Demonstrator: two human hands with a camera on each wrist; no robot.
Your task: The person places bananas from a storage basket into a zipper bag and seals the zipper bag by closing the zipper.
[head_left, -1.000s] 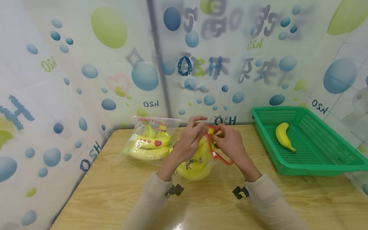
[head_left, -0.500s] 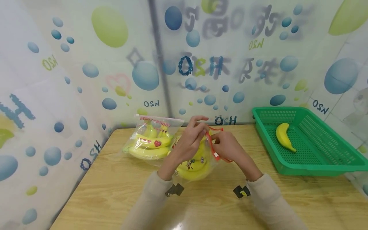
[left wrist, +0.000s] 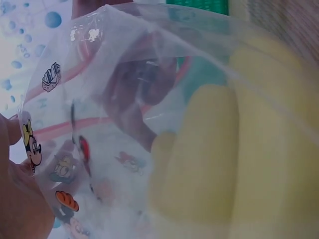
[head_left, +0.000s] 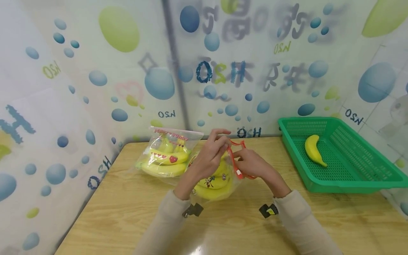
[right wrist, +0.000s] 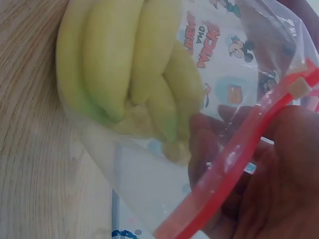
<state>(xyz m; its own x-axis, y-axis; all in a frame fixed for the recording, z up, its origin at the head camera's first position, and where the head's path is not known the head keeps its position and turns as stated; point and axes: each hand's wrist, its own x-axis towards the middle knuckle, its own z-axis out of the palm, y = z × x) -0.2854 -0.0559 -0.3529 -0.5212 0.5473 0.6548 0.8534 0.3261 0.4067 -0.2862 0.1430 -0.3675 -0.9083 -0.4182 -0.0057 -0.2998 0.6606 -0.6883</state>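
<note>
Two clear bags of bananas stand side by side on the table. My left hand (head_left: 208, 156) pinches the upper edge of the nearer red-zip bag (head_left: 220, 184), which has cartoon prints. Its red zip strip (right wrist: 224, 174) gapes, with a white slider on it. My right hand (head_left: 253, 162) is at the mouth, its fingers (right wrist: 202, 142) behind the strip and seen through plastic. They lie close to the stem end of the bananas (right wrist: 114, 55) inside; whether they touch is hard to tell. In the left wrist view, bananas (left wrist: 209, 149) show blurred through the plastic.
The other zip bag (head_left: 167, 156), with pink print, holds bananas and leans against the nearer one's left side. A green basket (head_left: 350, 187) at right holds a single banana (head_left: 313, 150). A patterned wall sheet rises behind the wooden table (head_left: 229, 230).
My right hand has lowered from the bag's mouth, where a yellow tip showed between its fingers a second ago. My left hand keeps its grip on the edge.
</note>
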